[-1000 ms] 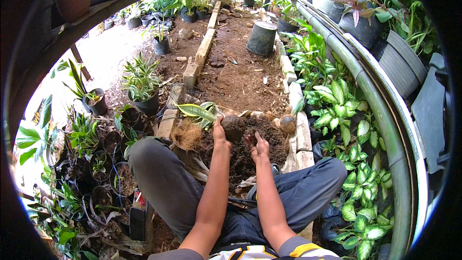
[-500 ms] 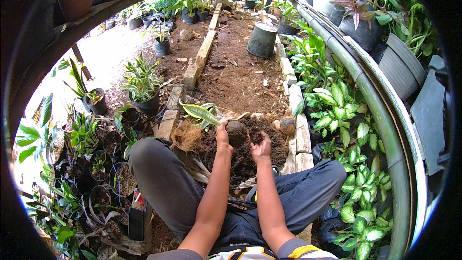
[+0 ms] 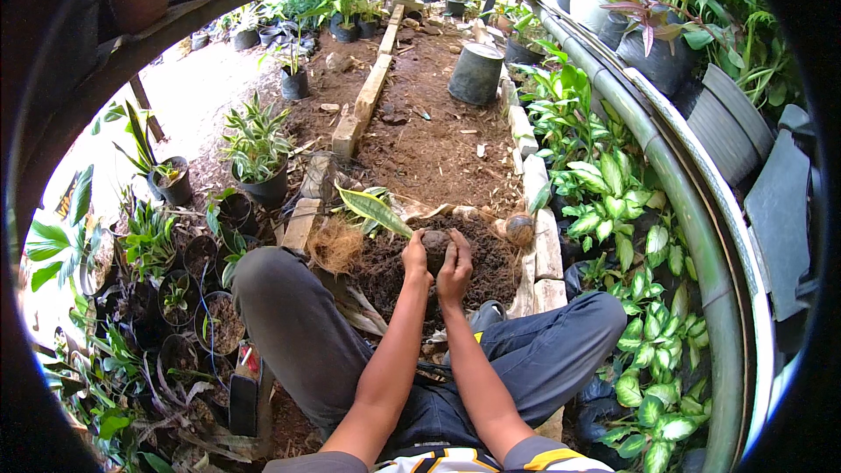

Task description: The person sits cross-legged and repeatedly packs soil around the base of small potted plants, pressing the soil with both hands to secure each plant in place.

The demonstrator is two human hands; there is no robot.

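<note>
Between my two hands sits a round, dark brown ball of soil (image 3: 435,243), held over a heap of loose dark soil (image 3: 384,287). My left hand (image 3: 416,258) is closed round its left side. From the right, my right hand (image 3: 455,268) cups it with the fingers curled against its surface. A long green leaf with yellow edges (image 3: 372,208) slants up and left from beside the ball; whether it is rooted in the ball is hidden by my fingers. A tuft of tan fibre (image 3: 335,246) lies left of the heap, and another brown ball (image 3: 519,229) rests at its right.
Pale blocks (image 3: 355,127) edge the soil bed on the left, with more blocks (image 3: 550,245) on the right. An upturned black pot (image 3: 477,74) stands farther up. Potted plants (image 3: 261,153) crowd the left; leafy plants and a bamboo rail (image 3: 674,184) line the right.
My right hand, open and apart from the ball before, has moved left and closed against it. My left hand and the ball have shifted slightly down and right.
</note>
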